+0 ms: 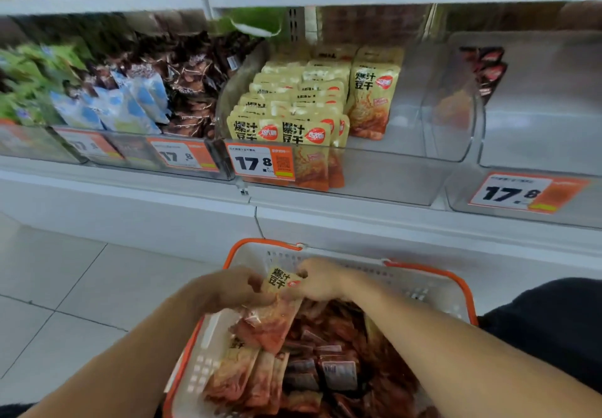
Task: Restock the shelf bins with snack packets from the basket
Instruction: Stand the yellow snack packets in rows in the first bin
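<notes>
The shelf (391, 222) is cut off at 12 o'clock, its upper tier blurred. The clear bin (374, 173) at the centre is seen half filled with yellow packets (293, 101); bins at 9 o'clock are smeared by motion. The white basket (433, 290) at 6 o'clock is cropped below. One snack packet (280, 300) is held over it, pinched at its top between the left hand (228, 290) and the right hand (321, 279); fingertips are hidden behind it.

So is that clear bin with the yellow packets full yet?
Partly full. The yellow packets stand in rows along the left of the clear bin; its right part shows bare plastic.
</notes>
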Demonstrator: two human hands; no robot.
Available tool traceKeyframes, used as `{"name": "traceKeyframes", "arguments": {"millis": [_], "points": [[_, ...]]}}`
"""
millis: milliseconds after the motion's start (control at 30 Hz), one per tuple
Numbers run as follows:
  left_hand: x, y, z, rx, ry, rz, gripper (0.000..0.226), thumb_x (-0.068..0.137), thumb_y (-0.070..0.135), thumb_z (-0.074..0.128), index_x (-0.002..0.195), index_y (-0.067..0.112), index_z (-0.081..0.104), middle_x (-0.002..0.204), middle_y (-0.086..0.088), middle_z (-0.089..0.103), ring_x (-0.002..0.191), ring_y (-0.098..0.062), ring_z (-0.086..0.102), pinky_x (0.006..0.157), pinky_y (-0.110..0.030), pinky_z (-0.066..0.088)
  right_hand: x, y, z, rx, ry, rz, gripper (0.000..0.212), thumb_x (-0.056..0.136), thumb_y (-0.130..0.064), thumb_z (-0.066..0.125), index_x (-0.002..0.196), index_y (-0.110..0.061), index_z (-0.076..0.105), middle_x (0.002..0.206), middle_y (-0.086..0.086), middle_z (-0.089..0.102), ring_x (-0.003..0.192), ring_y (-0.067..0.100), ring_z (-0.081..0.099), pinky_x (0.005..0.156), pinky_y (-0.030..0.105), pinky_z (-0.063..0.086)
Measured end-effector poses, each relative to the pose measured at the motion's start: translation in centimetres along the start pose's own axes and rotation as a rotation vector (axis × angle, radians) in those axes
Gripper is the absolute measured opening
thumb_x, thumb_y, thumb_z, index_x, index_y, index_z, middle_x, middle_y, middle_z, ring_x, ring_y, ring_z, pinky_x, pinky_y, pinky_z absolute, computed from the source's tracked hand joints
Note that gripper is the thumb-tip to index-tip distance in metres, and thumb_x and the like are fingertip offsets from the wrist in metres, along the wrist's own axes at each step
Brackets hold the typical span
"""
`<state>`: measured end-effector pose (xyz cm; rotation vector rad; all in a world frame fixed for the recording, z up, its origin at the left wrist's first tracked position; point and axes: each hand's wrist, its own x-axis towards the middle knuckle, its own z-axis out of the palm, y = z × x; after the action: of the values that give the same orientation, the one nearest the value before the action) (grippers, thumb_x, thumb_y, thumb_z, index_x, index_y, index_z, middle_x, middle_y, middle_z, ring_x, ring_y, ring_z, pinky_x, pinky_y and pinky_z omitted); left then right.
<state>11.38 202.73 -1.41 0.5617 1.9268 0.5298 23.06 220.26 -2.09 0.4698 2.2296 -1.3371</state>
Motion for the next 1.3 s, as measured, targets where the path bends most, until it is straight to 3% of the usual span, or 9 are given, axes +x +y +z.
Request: {"name": "traceKeyframes", "arguments": {"millis": [67,200,467,567,667,800,933,1033,1300], "points": [[-1.3,3.5,-1.9,0.185,-0.02,0.091,0.02,0.087,0.032,0.076,0.092,0.013,0.071,0.082,0.002,0.067,0.073,-0.007,0.059,0.067,-0.021,0.047,-1.4,-2.0,-2.8,-0.112,-0.001,-0.034,0.051,0.086,-0.039,0.076,0.118,-0.002,0.063,0.117,0.017,0.067,0.093,0.031,0.073,0.085,0.046,0.059],[-3.2,10.2,-3.1,0.366,0.074,0.234,0.012,0.087,0.022,0.077,0.092,0.014,0.07,0.091,-0.003,0.073,0.071,-0.008,0.059,0.068,-0.024,0.047,-5.0,-5.5,-7.8,-0.205,-0.001,-0.09,0.027,0.087,-0.02,0.076,0.106,-0.006,0.063,0.102,0.012,0.068,0.083,0.031,0.074,0.071,0.045,0.063],[-7.4,17.4,-2.9,-0.004,0.351,0.646,0.022,0.079,0.02,0.085,0.084,0.007,0.068,0.085,-0.017,0.07,0.071,-0.025,0.065,0.067,-0.041,0.051,-14.0,-7.5,-14.5,-0.175,0.367,-0.397,0.029,0.078,-0.027,0.085,0.096,-0.021,0.063,0.09,-0.003,0.072,0.081,0.019,0.069,0.073,0.045,0.057],[-7.8,19.6,-2.1,-0.119,0.539,0.769,0.018,0.085,0.022,0.077,0.097,0.011,0.071,0.086,-0.009,0.072,0.077,-0.022,0.067,0.068,-0.036,0.053,-15.7,-7.8,-16.3,-0.01,0.554,-0.504,0.025,0.077,-0.023,0.084,0.094,-0.023,0.065,0.09,-0.007,0.075,0.082,0.013,0.071,0.074,0.043,0.06],[-7.5,20.0,-2.5,-0.067,0.847,0.858,0.017,0.089,0.023,0.071,0.106,0.023,0.065,0.099,0.012,0.066,0.088,-0.004,0.062,0.076,-0.007,0.045,-16.6,-8.1,-17.1,0.162,0.752,-0.645,0.025,0.077,-0.019,0.083,0.095,-0.02,0.066,0.09,-0.004,0.076,0.08,0.015,0.073,0.071,0.037,0.061],[-5.7,18.5,-3.9,0.274,1.098,0.864,0.027,0.092,0.019,0.064,0.119,0.018,0.063,0.115,0.009,0.057,0.113,-0.01,0.05,0.097,-0.015,0.033,-16.1,-8.3,-17.3,0.209,1.039,-0.769,0.026,0.08,-0.013,0.083,0.091,-0.026,0.064,0.083,-0.01,0.073,0.07,0.006,0.065,0.058,0.027,0.054],[-3.8,17.4,-4.5,0.485,1.099,0.783,0.052,0.081,0.028,0.061,0.131,0.013,0.059,0.133,-0.004,0.054,0.128,-0.027,0.048,0.108,-0.04,0.036,-14.2,-8.4,-18.3,0.09,1.247,-0.678,0.022,0.083,-0.016,0.077,0.091,-0.029,0.061,0.079,-0.014,0.068,0.069,0.002,0.062,0.061,0.021,0.047],[-3.3,17.4,-4.4,0.552,1.117,0.765,0.057,0.079,0.033,0.06,0.133,0.016,0.057,0.139,-0.006,0.051,0.134,-0.029,0.044,0.109,-0.039,0.027,-12.2,-8.2,-19.6,-0.078,1.319,-0.514,0.019,0.083,-0.023,0.074,0.098,-0.024,0.061,0.09,-0.008,0.069,0.082,0.011,0.065,0.071,0.027,0.049],[-2.6,17.4,-4.1,0.574,1.146,0.781,0.058,0.08,0.042,0.065,0.132,0.018,0.057,0.139,-0.005,0.053,0.137,-0.029,0.042,0.11,-0.041,0.025,-7.1,-8.5,-24.2,-0.504,1.07,-0.06,0.046,0.086,-0.028,0.076,0.125,-0.017,0.055,0.119,0.012,0.066,0.111,0.033,0.06,0.082,0.035,0.045]]}}
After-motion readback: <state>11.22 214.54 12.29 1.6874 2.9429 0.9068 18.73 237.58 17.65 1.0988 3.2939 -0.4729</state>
